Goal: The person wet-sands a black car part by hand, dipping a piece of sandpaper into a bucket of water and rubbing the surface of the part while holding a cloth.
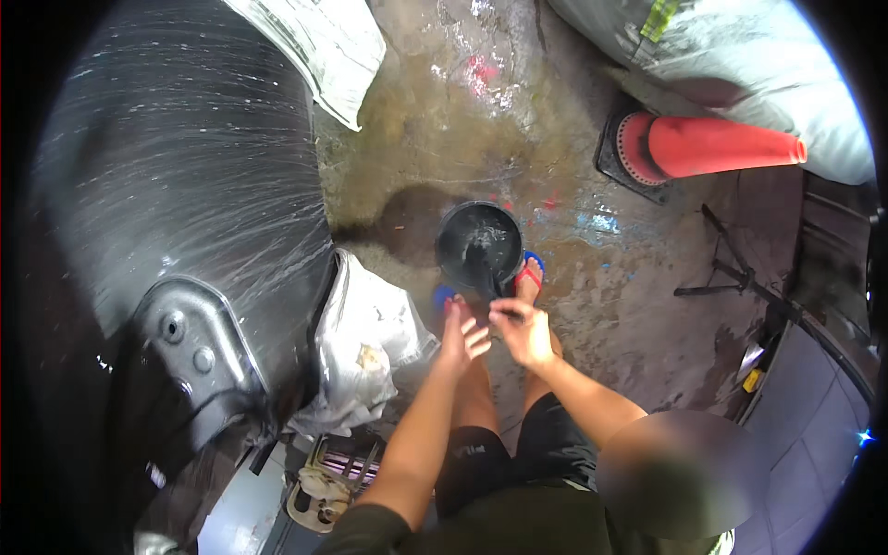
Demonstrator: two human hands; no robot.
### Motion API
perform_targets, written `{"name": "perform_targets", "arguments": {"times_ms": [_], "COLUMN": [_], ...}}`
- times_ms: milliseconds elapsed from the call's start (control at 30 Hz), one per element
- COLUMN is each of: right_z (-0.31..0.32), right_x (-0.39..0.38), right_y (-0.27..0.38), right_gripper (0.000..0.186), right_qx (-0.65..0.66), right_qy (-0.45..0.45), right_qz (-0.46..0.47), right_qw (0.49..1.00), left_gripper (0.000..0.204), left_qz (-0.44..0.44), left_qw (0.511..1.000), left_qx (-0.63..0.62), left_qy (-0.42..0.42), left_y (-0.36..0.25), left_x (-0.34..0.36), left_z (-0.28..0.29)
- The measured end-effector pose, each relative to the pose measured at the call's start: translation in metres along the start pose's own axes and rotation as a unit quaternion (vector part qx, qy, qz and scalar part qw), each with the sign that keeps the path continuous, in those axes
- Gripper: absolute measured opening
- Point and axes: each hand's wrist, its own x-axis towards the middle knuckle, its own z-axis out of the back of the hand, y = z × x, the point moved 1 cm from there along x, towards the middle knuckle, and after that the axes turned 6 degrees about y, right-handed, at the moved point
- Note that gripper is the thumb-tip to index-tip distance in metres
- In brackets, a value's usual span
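A black bucket with dark liquid inside stands on the wet floor by my sandalled feet. Below its near rim, my left hand has loosely curled fingers apart, with nothing visible in them. My right hand, just to its right, pinches a narrow dark item at the near side of the bucket; I cannot make out what this item is.
A wet black panel with a metal plate and plastic sheeting fills the left. An orange cone lies sideways or leans at upper right, near a pale covered bulk. A dark metal stand is at the right.
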Motion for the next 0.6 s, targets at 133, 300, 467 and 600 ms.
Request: {"name": "perform_targets", "arguments": {"times_ms": [133, 300, 467, 600], "right_z": [0.041, 0.078, 0.063, 0.018], "right_x": [-0.081, -0.101, -0.058, -0.011], "right_y": [0.056, 0.054, 0.023, 0.013], "right_gripper": [0.021, 0.024, 0.034, 0.025], "right_qx": [0.016, 0.076, -0.11, 0.341], "right_qy": [0.167, -0.034, -0.209, -0.043], "right_qz": [0.1, -0.097, -0.043, -0.13], "right_qw": [0.981, 0.992, 0.971, 0.93], "left_gripper": [0.065, 0.065, 0.057, 0.071], "left_qz": [0.033, -0.281, -0.25, -0.244], "left_qw": [0.98, 0.936, 0.904, 0.957], "left_qx": [-0.038, 0.177, 0.313, 0.147], "left_qy": [0.191, -0.112, -0.147, -0.051], "left_y": [-0.025, -0.017, -0.029, -0.034], "left_x": [0.035, -0.019, -0.151, -0.219], "left_z": [-0.044, -0.081, -0.129, -0.158]}}
